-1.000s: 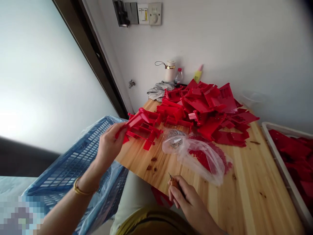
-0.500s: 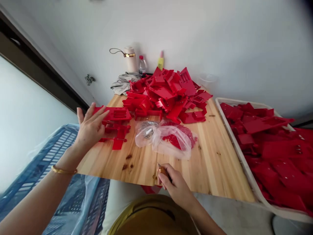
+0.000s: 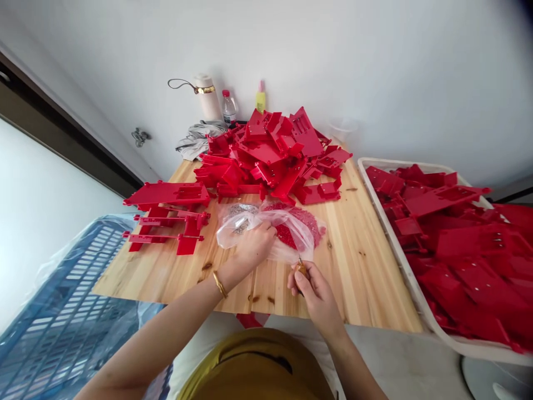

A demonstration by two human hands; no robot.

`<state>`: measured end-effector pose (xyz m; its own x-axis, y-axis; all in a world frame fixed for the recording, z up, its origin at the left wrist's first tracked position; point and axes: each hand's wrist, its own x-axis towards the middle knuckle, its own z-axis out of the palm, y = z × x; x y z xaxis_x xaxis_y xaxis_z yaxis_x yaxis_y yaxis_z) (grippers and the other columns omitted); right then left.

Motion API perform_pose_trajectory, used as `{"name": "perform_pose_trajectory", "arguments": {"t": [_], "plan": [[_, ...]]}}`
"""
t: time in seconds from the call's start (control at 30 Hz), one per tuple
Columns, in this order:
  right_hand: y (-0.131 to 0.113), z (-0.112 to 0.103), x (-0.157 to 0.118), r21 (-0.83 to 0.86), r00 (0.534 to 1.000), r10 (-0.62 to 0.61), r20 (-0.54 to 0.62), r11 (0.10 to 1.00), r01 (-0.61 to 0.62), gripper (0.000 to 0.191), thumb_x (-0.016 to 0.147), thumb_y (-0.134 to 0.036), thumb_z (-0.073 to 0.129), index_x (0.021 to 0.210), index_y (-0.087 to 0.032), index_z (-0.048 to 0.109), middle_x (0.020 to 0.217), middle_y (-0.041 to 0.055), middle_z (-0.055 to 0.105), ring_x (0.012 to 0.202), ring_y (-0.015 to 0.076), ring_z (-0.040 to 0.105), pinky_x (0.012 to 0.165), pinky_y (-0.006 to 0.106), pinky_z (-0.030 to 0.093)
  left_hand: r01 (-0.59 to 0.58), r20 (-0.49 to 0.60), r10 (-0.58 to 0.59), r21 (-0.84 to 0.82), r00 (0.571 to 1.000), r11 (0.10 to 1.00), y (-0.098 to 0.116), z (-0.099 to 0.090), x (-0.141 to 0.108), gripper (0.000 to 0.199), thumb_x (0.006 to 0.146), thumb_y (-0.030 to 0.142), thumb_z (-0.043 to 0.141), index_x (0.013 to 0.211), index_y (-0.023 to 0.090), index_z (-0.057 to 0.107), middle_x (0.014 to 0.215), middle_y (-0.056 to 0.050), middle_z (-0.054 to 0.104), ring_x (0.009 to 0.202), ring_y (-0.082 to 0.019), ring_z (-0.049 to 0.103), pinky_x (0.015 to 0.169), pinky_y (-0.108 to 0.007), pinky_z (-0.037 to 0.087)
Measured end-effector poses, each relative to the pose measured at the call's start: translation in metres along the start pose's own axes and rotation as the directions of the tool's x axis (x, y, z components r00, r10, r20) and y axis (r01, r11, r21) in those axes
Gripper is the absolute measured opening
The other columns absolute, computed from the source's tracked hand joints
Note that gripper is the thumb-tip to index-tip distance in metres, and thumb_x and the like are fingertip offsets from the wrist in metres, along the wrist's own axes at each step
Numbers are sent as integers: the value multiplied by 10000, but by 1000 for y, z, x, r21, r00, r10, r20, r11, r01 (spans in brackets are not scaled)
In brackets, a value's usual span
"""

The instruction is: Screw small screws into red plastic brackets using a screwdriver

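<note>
My left hand is at the clear plastic bags, its fingers bent and together at the edge of the bag with small red pieces; whatever they pinch is too small to see. Just left of it lie small metal parts in another bag. My right hand is closed around a short orange-brown handled tool, its thin metal tip pointing up near the bag's lower edge. Stacked red plastic parts sit at the table's left.
A large heap of red parts covers the back of the wooden table. A white bin of red parts stands right, a blue crate left. Behind are a flask, bottle and grey cloth.
My left hand has left the stacked red parts and moved right to the bags, its spread fingers now drawn together. My right hand, still holding the tool, has moved slightly right and up.
</note>
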<state>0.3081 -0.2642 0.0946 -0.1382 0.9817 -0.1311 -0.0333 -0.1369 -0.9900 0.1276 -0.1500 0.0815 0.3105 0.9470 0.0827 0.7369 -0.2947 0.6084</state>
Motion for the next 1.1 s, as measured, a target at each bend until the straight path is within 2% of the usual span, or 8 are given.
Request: {"name": "perform_pose_trajectory", "arguments": {"t": [0.23,0.33,0.37,0.43,0.5,0.6,0.97,1.1], "plan": [[7,-2,3,-47,1000,-18,-6,999,18,259,1025,-461,483,1055,-217,562,803,3,623,656,138,554,645,280,463,41,-26,-43,-82,999,996,9,-2,-1,188,925,173,513,870,159,692,969,-96,680,846,-202,624,836,-359,502],[2,0,8,-175,999,-38,-14,984,35,255,1022,-447,475,1081,-218,570,797,8,640,657,150,567,621,274,455,134,-13,-151,-395,988,909,20,-10,-13,182,946,275,533,957,168,680,862,-49,676,754,-156,614,711,-292,508],[-1,2,10,-229,998,-53,-14,972,49,251,1019,-436,479,1093,-216,576,793,10,646,659,154,573,618,273,454,193,33,-216,-595,976,780,23,-14,-19,194,939,324,564,959,169,678,841,-40,669,727,-142,607,666,-270,499],[-7,7,13,-322,996,-93,-8,943,86,244,1012,-411,489,1105,-211,593,787,13,657,649,157,580,609,271,454,286,187,-304,-902,934,323,29,-20,-30,218,875,384,677,934,175,687,872,-37,672,750,-128,614,663,-251,500],[-12,14,16,-384,991,-134,-3,915,122,246,1007,-391,492,1110,-203,611,798,23,675,626,157,581,578,268,450,305,307,-312,-951,899,-55,34,-24,-40,225,787,359,787,902,185,703,941,-39,688,839,-130,635,749,-261,521],[-15,24,20,-426,982,-187,0,889,169,258,1004,-357,492,1155,-196,625,873,47,717,620,159,611,559,268,470,292,359,-311,-925,880,-241,38,-27,-50,218,743,305,838,884,187,720,958,-41,703,893,-137,644,830,-276,532],[-17,35,25,-468,958,-288,14,845,260,301,996,-309,501,1243,-206,636,1114,101,752,950,233,720,840,355,575,294,339,-343,-939,876,-177,37,-14,-62,205,786,351,801,876,191,710,926,-44,721,879,-153,668,889,-322,555],[-17,36,26,-439,975,-220,-22,878,188,278,999,-352,504,1197,-200,625,982,76,755,819,207,711,728,310,555,239,178,-380,-963,908,122,29,-17,-67,205,855,391,717,905,193,734,943,-61,743,871,-172,681,875,-347,564]]}}
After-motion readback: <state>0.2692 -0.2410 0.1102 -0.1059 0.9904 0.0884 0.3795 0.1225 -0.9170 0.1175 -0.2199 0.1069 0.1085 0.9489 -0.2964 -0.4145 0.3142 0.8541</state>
